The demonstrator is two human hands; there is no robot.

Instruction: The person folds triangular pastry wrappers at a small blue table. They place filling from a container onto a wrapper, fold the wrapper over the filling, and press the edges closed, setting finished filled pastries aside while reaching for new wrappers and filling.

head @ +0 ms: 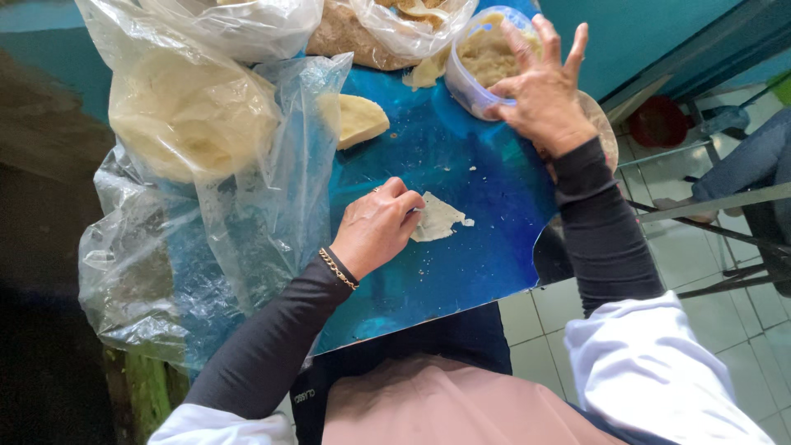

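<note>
Pinching one edge of the thin, pale, flat dough sheet (437, 218), your left hand (375, 227) pins it to the blue tabletop (461, 156). Your right hand (540, 91) reaches open-fingered into the clear plastic tub of beige filling (478, 58), up and right; the sheet lies bare, unfilled.

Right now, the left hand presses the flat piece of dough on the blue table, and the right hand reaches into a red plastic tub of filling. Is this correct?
Not quite: the head view shows the tub is clear plastic, not red. The rest stands: the left hand presses the flat piece of dough on the blue table, and the right hand reaches into the tub.
</note>
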